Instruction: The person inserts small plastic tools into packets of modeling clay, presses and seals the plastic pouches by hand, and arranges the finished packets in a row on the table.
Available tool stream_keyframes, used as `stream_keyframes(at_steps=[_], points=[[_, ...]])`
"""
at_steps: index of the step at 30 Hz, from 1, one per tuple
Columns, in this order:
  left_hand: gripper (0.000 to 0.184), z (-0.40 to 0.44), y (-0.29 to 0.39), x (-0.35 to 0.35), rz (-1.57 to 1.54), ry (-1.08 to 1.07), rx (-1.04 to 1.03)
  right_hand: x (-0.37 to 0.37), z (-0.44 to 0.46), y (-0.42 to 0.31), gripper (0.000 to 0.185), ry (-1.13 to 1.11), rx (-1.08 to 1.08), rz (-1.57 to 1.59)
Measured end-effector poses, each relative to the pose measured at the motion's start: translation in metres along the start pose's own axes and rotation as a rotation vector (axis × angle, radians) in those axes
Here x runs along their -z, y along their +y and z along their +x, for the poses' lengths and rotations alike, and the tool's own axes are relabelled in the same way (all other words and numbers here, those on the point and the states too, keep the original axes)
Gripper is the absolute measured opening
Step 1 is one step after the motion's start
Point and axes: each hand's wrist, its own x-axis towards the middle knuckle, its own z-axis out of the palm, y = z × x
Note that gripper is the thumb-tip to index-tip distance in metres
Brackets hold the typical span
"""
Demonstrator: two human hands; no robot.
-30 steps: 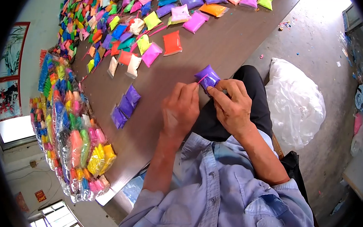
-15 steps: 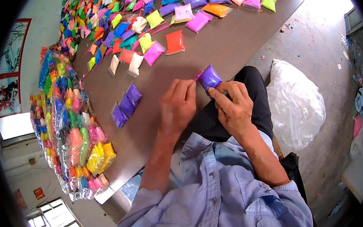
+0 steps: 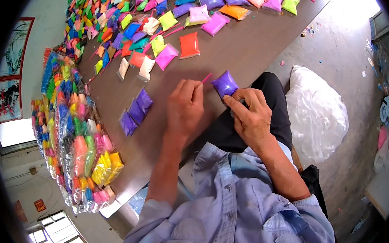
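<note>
In the head view, my right hand [image 3: 252, 116] pinches the lower edge of a plump purple packet [image 3: 225, 83], thumb on its near corner. My left hand [image 3: 185, 105] is closed on a thin pink stick [image 3: 207, 78], whose tip points up toward the packet but stands apart from it. To the left on the brown table [image 3: 160, 101] lie several purple packets [image 3: 136, 112] side by side. Farther off are a red packet [image 3: 190, 45] and a pink packet [image 3: 167, 57].
Many coloured packets [image 3: 120, 23] are heaped at the table's far left. Clear bags of bright packets [image 3: 81, 154] stack along the left edge. A large white plastic sack [image 3: 315, 113] rests on the floor at right, beyond my leg [image 3: 274, 95].
My left hand has drawn back left from the purple packet with the pink stick, opening a gap between stick and packet. My right hand has stayed almost still, holding the packet.
</note>
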Motion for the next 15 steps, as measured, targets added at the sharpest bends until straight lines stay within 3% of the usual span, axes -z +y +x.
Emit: stream_keyframes(at_steps=[5,8,15], points=[[0.003,-0.004,0.021,0.007,-0.026,-0.038,-0.002,0.0,-0.001,-0.001,0.032,-0.001,-0.01,0.01],[0.003,-0.01,-0.008,-0.005,0.023,0.008,-0.015,0.0,-0.004,0.003,0.035,0.022,0.013,0.003],[0.004,-0.015,0.032,0.002,0.032,0.007,-0.083,0.002,-0.013,0.011,0.034,0.077,-0.013,-0.065]])
